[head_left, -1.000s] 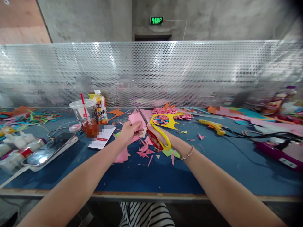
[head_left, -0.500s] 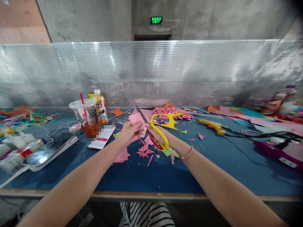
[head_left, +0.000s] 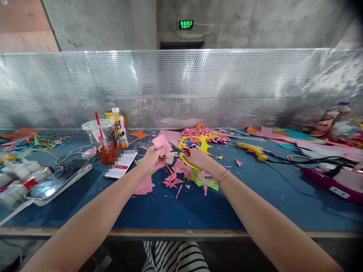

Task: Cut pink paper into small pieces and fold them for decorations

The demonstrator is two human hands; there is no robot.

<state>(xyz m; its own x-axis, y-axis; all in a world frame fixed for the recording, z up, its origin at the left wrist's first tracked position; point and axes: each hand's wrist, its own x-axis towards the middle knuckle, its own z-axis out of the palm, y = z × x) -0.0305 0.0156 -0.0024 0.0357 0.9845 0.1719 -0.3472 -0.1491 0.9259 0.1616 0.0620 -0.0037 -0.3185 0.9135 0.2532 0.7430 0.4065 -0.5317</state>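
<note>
Pinched in my left hand (head_left: 155, 156) is a small pink piece of paper (head_left: 162, 143), held above the table. My right hand (head_left: 196, 158) is closed around yellow-handled scissors (head_left: 189, 163). Their dark blades point left toward the paper, and I cannot tell whether they touch it. Pink paper scraps (head_left: 171, 180) and light-green pieces (head_left: 202, 180) lie below my hands. Just beyond them sits a yellow sheet (head_left: 211, 140) with cut-out holes, beside a heap of pink folded strips (head_left: 195, 131).
To the left stand a plastic cup (head_left: 100, 141) with a red straw and a bottle (head_left: 120, 130); phones (head_left: 61, 181) (head_left: 121, 166) lie nearby. On the right are a yellow glue gun (head_left: 252, 151), cables and a purple power strip (head_left: 331, 185). A perforated metal panel (head_left: 241, 87) lines the back.
My right hand has turned the scissors lower and flatter, drawing them slightly away from the paper. The paper in my left hand has tilted and shifted slightly left.
</note>
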